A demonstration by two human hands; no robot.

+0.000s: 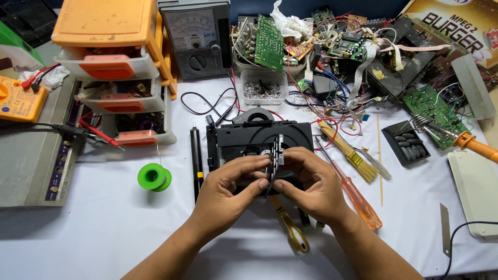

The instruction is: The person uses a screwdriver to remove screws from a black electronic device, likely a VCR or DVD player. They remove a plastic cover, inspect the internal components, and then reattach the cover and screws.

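Both your left hand and right hand pinch the small black drive part at centre frame, raised above the disc-drive tray for close viewing.

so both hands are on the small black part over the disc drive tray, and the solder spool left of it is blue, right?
Not quite. The head view shows the solder spool is green, not blue. The rest holds: left hand and right hand both grip the small black part over the disc drive tray, spool to its left.
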